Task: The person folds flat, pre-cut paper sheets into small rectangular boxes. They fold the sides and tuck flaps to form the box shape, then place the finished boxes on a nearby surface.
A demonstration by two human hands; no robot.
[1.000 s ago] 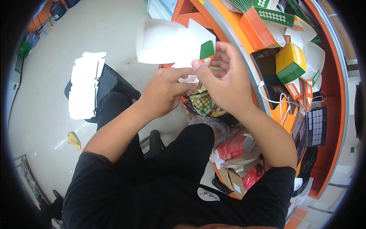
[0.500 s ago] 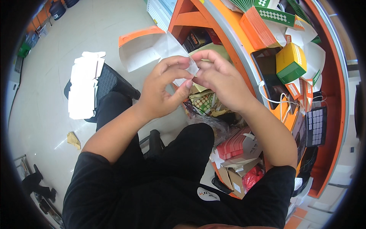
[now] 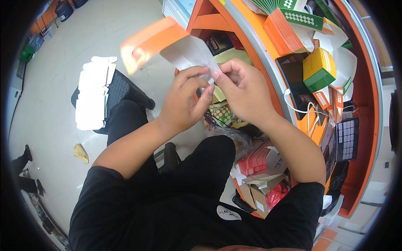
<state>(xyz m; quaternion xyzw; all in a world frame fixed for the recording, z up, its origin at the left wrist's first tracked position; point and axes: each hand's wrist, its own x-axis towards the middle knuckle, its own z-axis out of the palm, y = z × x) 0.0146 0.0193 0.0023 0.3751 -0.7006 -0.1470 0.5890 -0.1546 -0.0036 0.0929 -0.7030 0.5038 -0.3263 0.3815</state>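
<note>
The right hand point(image 3: 247, 90) pinches one corner of an orange-and-white carton point(image 3: 186, 49) between its thumb and fingers. The left hand point(image 3: 181, 95) is beside it, fingers curled and thumb near the fingertips, leaving a narrow opening; its fingers are at the same corner, but whether they grip it cannot be told. The carton is tilted in the air, reaching up and to the left from both hands, its pale inner side partly in view and its orange panel at the far end, slightly blurred.

Well to the left of the left hand, a pile of white card pieces point(image 3: 92, 98) lies on a black stool point(image 3: 130, 94). Lower and farther left, crumpled tan paper point(image 3: 81, 154) rests on the floor point(image 3: 121, 29), and another person's dark-clad leg point(image 3: 19, 165) shows at the edge.

Right of the right hand stands the orange desk point(image 3: 252, 17), bearing a yellow-and-green box point(image 3: 319, 69), a dark-screened device point(image 3: 293, 79), a white cable point(image 3: 310, 119) and a keypad point(image 3: 347, 138). Farther up from that hand is a nested stack of orange cartons point(image 3: 281, 32). Below the right hand are dotted green wrapping point(image 3: 220, 113), red folded pieces point(image 3: 253, 161) and a red plastic bag point(image 3: 277, 194).
</note>
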